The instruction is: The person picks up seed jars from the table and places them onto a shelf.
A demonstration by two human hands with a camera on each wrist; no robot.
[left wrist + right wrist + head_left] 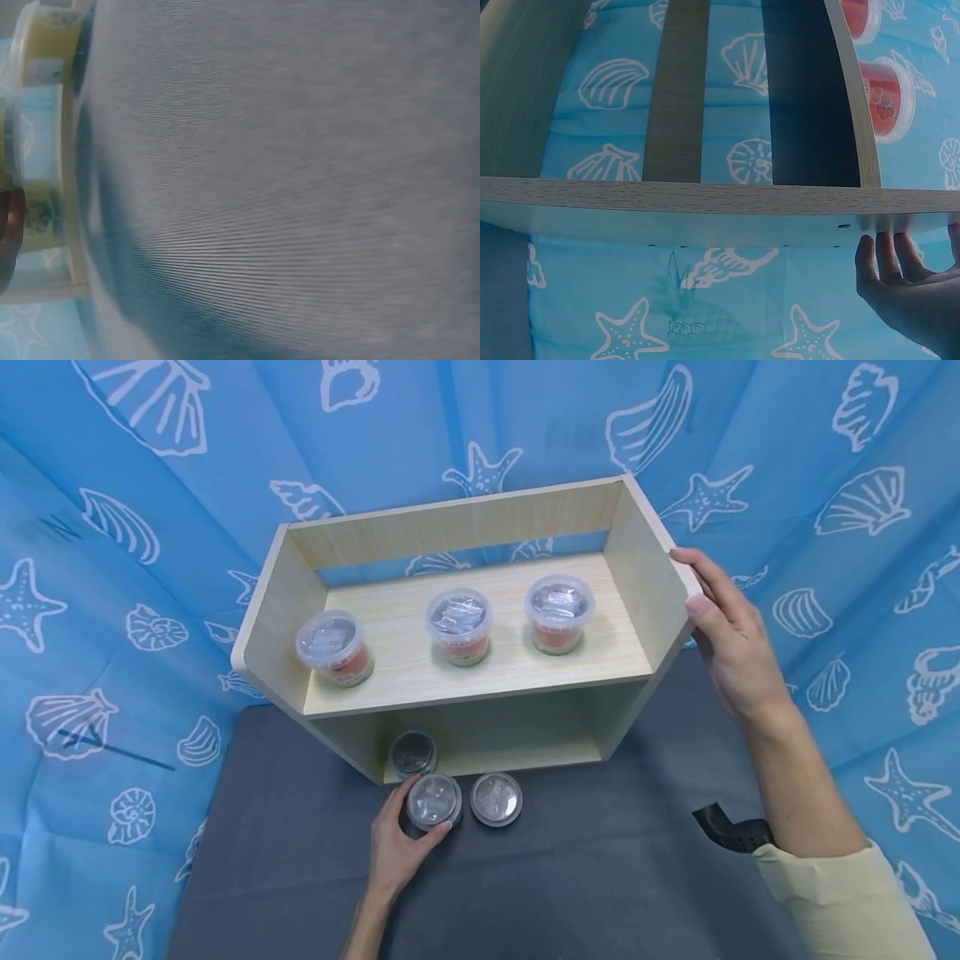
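My left hand [397, 843] holds a round, clear-lidded plastic tub [434, 800] between thumb and fingers, in front of the shelf's lower level. Only a dark fingertip of this hand shows at the left edge of the left wrist view. A similar tub [497, 800] stands just right of it, and another tub [412, 752] sits at the lower level's left end. My right hand [738, 643] touches the right side panel [651, 547] of the pale wooden shelf; in the right wrist view its fingertips press the panel's outer face.
On the upper board [405, 681] stand three lidded tubs with reddish sides: a left one [335, 647], a middle one [459, 627] and a right one [559, 614]. A dark grey cloth [585, 877] covers the table. Behind hangs a blue shell-patterned curtain [525, 410].
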